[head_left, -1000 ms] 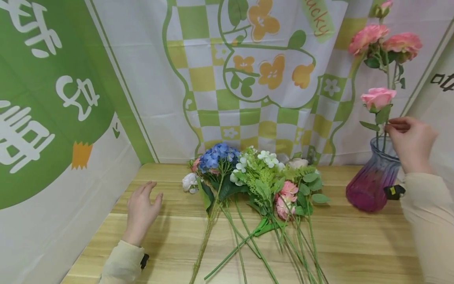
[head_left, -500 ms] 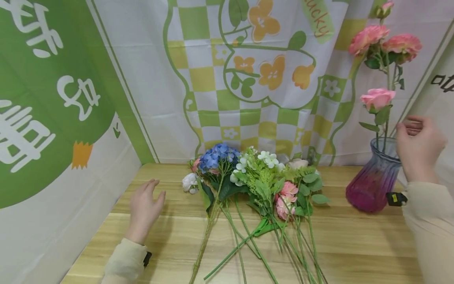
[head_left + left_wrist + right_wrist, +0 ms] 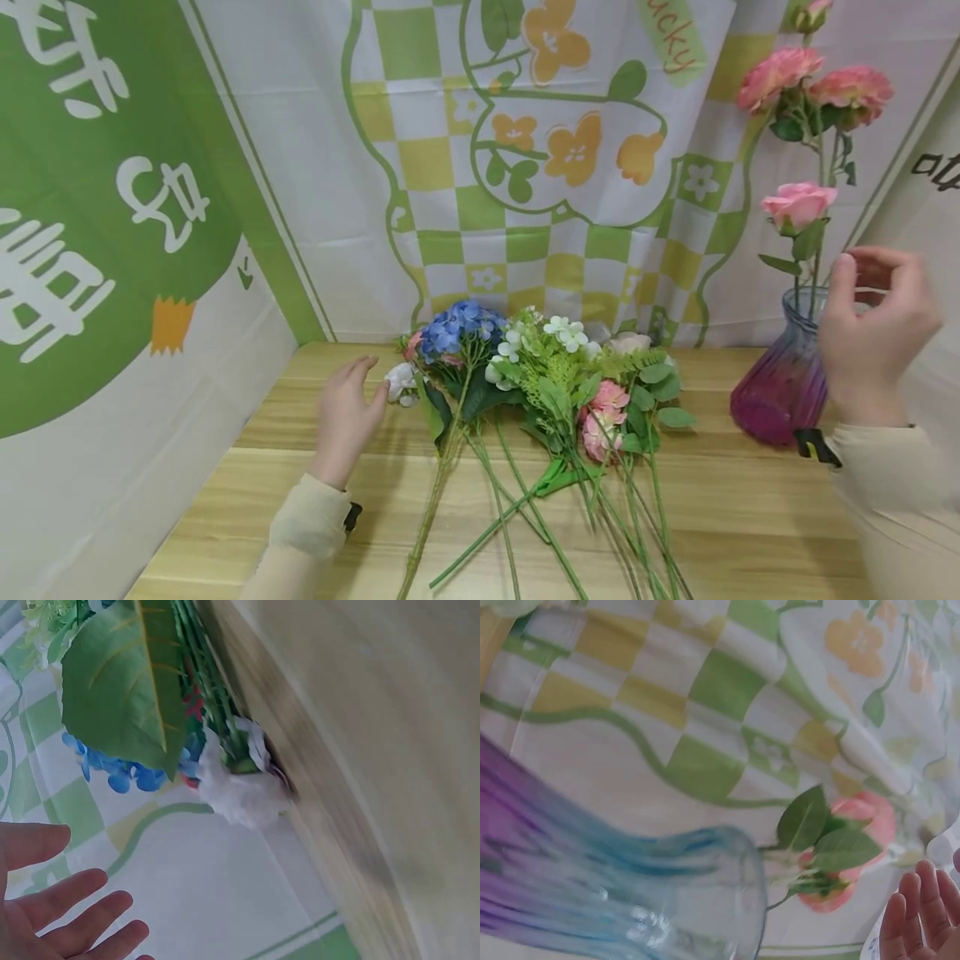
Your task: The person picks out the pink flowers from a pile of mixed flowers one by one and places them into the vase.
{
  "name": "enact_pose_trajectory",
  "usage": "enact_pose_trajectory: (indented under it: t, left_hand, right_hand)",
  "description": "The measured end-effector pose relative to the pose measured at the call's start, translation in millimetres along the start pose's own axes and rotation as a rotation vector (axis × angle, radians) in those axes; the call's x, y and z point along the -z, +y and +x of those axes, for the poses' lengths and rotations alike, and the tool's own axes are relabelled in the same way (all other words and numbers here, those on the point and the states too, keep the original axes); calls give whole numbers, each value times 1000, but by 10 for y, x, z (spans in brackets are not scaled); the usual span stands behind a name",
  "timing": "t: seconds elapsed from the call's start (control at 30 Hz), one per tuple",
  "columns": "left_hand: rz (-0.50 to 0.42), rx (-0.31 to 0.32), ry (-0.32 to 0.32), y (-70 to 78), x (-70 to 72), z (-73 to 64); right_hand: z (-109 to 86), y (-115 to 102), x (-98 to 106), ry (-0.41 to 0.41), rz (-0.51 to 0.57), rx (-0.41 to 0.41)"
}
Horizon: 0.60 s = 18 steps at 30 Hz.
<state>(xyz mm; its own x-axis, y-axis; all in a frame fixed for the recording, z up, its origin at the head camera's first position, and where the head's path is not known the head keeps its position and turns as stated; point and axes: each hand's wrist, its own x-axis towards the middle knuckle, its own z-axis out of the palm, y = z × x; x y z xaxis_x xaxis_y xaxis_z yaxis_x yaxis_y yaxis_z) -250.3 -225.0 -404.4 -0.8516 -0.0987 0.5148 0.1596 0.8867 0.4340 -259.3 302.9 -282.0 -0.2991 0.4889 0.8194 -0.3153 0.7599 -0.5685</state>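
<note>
Fingers (image 3: 362, 365) of left hand (image 3: 348, 421) now nearer white flower (image 3: 401, 382) than earlier.

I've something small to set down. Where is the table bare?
Bare table: between the leaves and the vase; also a narrower strip between the left sleeve and the blue flower's stem. The middle is crowded: blooms overlap at the back, stems cross in front.
</note>
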Motion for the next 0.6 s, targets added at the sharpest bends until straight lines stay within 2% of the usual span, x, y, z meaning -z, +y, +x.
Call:
enact_pose_trajectory:
  t: [0.13,0.3,0.6]
  left_hand:
    - [-29,1,2,85,-64,54]
    - [-49,3,-4,205,-139,125]
    - [-48,-20,25,453,-278,230]
  right_hand:
    - [-111,-58,-16,2,86,28]
    - [-277,-98,-50,-34,142,43]
    - [-537,-132,-143,-148,142,44]
